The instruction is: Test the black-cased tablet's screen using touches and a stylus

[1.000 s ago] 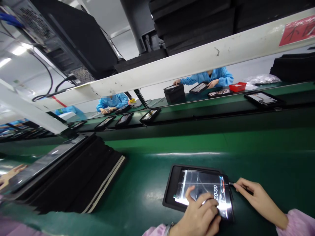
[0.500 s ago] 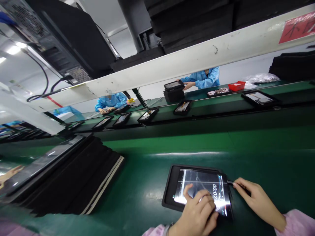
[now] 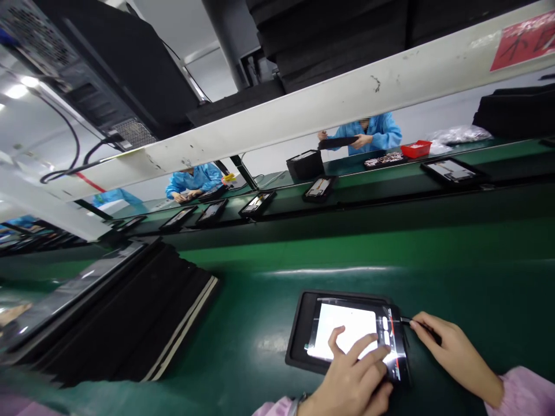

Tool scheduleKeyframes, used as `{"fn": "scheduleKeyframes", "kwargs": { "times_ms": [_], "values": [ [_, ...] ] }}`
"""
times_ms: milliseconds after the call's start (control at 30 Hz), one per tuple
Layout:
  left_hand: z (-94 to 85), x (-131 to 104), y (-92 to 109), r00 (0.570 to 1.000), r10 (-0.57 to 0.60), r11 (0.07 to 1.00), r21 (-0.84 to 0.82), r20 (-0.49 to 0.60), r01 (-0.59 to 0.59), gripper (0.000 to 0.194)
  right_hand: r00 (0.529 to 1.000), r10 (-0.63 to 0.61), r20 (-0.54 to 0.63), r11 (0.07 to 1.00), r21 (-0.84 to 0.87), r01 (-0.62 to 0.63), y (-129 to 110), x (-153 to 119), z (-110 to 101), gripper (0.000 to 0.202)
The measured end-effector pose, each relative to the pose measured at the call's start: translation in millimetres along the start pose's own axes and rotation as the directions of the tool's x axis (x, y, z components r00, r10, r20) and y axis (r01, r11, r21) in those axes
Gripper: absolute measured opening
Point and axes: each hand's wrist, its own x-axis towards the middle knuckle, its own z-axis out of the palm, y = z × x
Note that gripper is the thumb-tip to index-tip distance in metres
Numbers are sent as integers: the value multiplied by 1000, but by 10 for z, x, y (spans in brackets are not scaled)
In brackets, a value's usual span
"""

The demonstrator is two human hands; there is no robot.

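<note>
Tablet (image 3: 347,338) lies on belt (image 3: 455,277), tray stack (image 3: 130,312) to its left.

Two hands work at one tablet: the left hand (image 3: 353,378) lies with fingers spread on the lit tablet (image 3: 347,335), and the right hand (image 3: 446,346) pinches one thin cable (image 3: 405,319) at the tablet's right edge. Left of the hands sits one stack of black foam trays (image 3: 130,312). Beyond them, on the far belt, I count six more tablets in trays, one black box (image 3: 306,164) and one red bin (image 3: 416,149). Two workers in blue coats sit behind that belt.
</note>
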Motion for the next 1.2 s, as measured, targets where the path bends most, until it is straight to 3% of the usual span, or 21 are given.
{"fn": "scheduleKeyframes", "kwargs": {
  "times_ms": [133, 333, 600, 833, 1067, 1200],
  "values": [
    [-1, 10, -7, 996, 55, 998, 8, 75, -56, 15, 1000, 0, -4, 1000, 19, 0, 3, -2, -2, 33],
    [-32, 16, 3, 997, 34, 997, -68, -76, -39, 13, 1000, 13, -9, 990, 143, -12, -106, 25, -45, 36],
    [-3, 0, 5, 998, 33, 999, -31, -46, -34, 13, 999, -15, -46, 985, 171, 22, -135, -5, -50, 44],
    [-16, 13, 4, 999, -23, 996, -92, -49, 18, 8, 999, -23, -45, 992, 123, 29, -58, 15, -25, 30],
    [-49, 14, 16, 993, -122, 990, -67, 8, 122, 8, 999, -45, -21, 997, 55, 46, 33, 24, 5, 23],
    [-81, 79, -16, 984, -150, 987, -35, 98, 154, 22, 999, -43, -18, 998, 50, 44, 22, 30, 0, 24]
  ]
}}
